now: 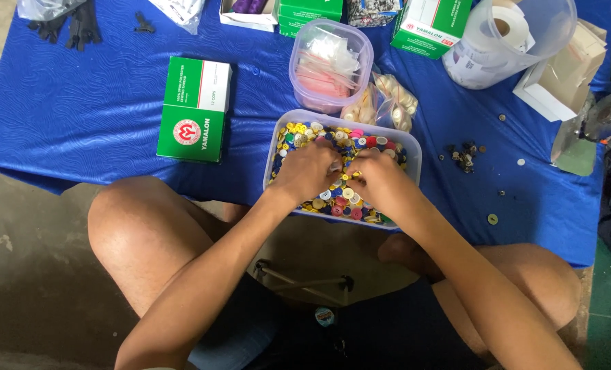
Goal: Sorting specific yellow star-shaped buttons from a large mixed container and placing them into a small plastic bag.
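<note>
**Both hands in button tub**

Fingertips buried in buttons (pixel 304 133), so grip unclear: can't tell whether either hand pinches anything. Left hand (pixel 308 171) and right hand (pixel 381 181) knuckles-up, fingers curled down, nearly touching mid-tub. Tub (pixel 412 152) at near edge of blue table (pixel 79 116), just above the knees. Green box (pixel 196 109) to the left, lidded container (pixel 329 65) and bagged buttons (pixel 387 103) just behind, loose dark bits (pixel 464 156) to the right. Top-row boxes cut off.

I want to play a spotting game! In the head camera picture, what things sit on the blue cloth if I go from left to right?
Black gloves → green and white box → clear tub of buttons, with left hand and right hand inside → small dark pile of bits → white open box.
</note>
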